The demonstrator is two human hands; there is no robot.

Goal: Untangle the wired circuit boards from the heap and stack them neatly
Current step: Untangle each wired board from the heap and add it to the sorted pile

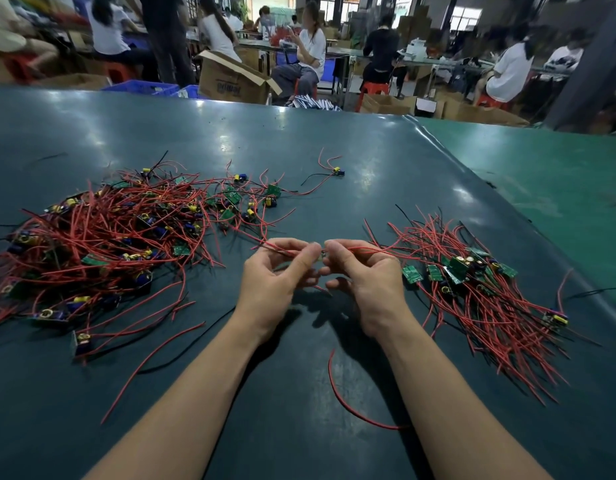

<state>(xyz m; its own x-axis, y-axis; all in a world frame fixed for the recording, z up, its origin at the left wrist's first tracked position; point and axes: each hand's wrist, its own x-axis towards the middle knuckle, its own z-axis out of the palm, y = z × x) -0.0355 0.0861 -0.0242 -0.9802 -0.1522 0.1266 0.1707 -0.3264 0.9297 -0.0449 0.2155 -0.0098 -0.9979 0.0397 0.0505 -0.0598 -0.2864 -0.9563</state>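
Note:
A tangled heap of small green circuit boards with red wires covers the left of the dark green table. On the right lies a sorted pile of boards, their red wires fanned out toward me. Between them, above the table, my left hand and my right hand together hold one small board, mostly hidden by my thumbs. My left fingers pinch its red wire on the left; my right fingers pinch the wire running to the right.
A loose red wire curls on the table near me. One stray board lies far centre. Another stray board sits at the right. People sit at benches beyond the far table edge, among cardboard boxes.

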